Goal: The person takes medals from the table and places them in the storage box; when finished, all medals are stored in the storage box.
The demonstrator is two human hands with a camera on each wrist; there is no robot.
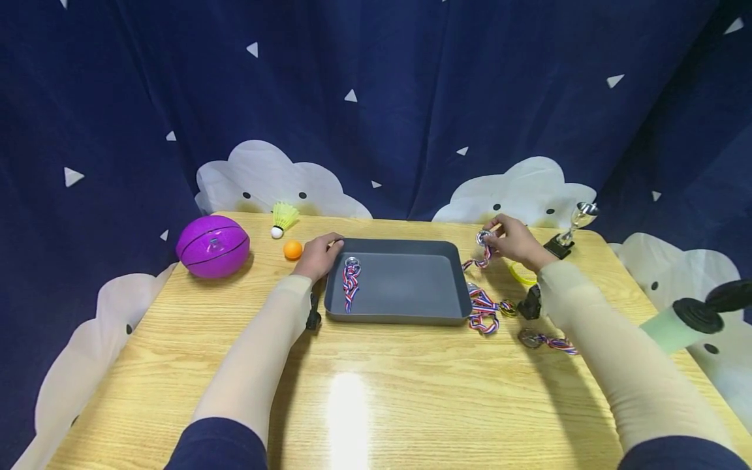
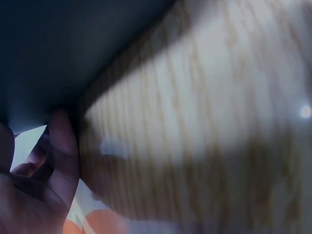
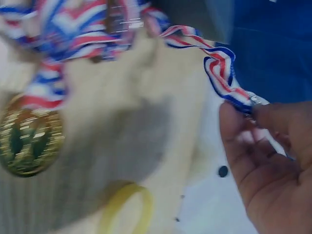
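A dark grey tray (image 1: 455,261) sits mid-table with one medal (image 1: 350,279) on a red, white and blue ribbon lying at its left side. My left hand (image 1: 319,254) grips the tray's far left corner; the left wrist view shows fingers (image 2: 63,151) against the tray wall. Right of the tray, my right hand (image 1: 512,241) pinches a silver medal (image 1: 484,238) whose ribbon (image 3: 222,73) trails down to the table. More ribboned medals (image 1: 484,312) lie by the tray's right edge, and a gold medal (image 3: 29,141) shows in the right wrist view.
A purple ball (image 1: 213,246), a yellow shuttlecock (image 1: 282,218) and a small orange ball (image 1: 292,249) lie at the far left. A small silver trophy (image 1: 572,225) stands at the far right. A yellow band (image 1: 519,274) and another medal (image 1: 546,339) lie near my right forearm.
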